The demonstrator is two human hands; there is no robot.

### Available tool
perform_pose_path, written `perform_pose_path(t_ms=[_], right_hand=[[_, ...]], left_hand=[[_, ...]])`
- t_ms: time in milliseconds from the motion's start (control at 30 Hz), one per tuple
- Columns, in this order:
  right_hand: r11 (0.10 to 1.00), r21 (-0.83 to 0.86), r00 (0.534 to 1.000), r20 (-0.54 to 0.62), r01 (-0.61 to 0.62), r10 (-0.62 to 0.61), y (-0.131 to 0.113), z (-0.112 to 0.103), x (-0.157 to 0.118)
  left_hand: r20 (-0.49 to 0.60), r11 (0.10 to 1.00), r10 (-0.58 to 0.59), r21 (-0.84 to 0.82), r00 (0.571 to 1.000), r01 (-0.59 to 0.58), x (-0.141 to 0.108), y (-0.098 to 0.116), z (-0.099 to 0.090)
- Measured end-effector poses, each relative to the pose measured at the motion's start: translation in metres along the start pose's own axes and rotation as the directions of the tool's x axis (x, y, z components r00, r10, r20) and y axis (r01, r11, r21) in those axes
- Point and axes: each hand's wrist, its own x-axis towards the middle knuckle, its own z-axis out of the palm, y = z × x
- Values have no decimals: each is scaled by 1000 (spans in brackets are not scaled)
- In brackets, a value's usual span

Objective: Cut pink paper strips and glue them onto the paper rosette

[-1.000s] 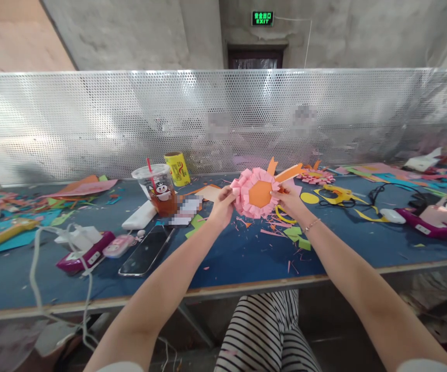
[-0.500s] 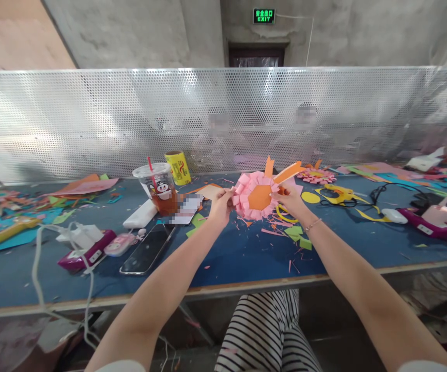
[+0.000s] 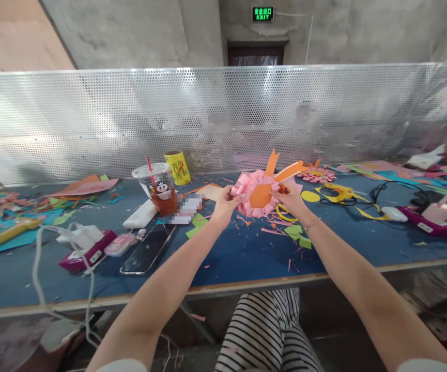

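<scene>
A round pink paper rosette (image 3: pixel 251 206) with an orange centre (image 3: pixel 260 196) hangs above the table between my two hands. Two orange paper strips (image 3: pixel 273 163) stick out from its top and upper right. My left hand (image 3: pixel 224 202) pinches its left edge, fingers closed on the pink loops. On the right side, my right hand (image 3: pixel 290 198) grips the edge near the base of the strips; part of its fingers is hidden behind the rosette.
A drink cup (image 3: pixel 161 188), a yellow roll (image 3: pixel 177 168), a phone (image 3: pixel 148 250) and a purple power strip (image 3: pixel 87 251) lie left. Another pink rosette (image 3: pixel 316 173), yellow scissors (image 3: pixel 337 193) and paper scraps (image 3: pixel 295 232) lie right. A perforated metal screen (image 3: pixel 130 119) stands behind.
The rosette has turned slightly, and its upper orange strip now leans more to the right. My left hand has shifted a little rightward along the edge, with its thumb more over the front.
</scene>
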Motion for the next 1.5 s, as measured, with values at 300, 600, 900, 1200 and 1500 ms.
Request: perform_pose_path(t_ms=[300,600,900,1200,1500], right_hand=[[1000,-12,1000,22,1,-1,4,1,0],[998,-50,999,19,37,-36,2,1,0],[964,-105,969,-12,245,-247,-6,-3,-4],[924,8,924,-28,382,-381,-22,-8,-7],[873,-110,873,-64,475,-483,-34,-11,-19]], left_hand=[[-67,979,43,201,997,-28,5,-9,-5],[-79,982,36,189,996,-20,7,-10,-7],[116,759,368,535,922,-371,5,-6,-12],[547,-41,690,684,475,-728,-6,4,-17],[588,87,483,706,649,-703,-7,9,-22]])
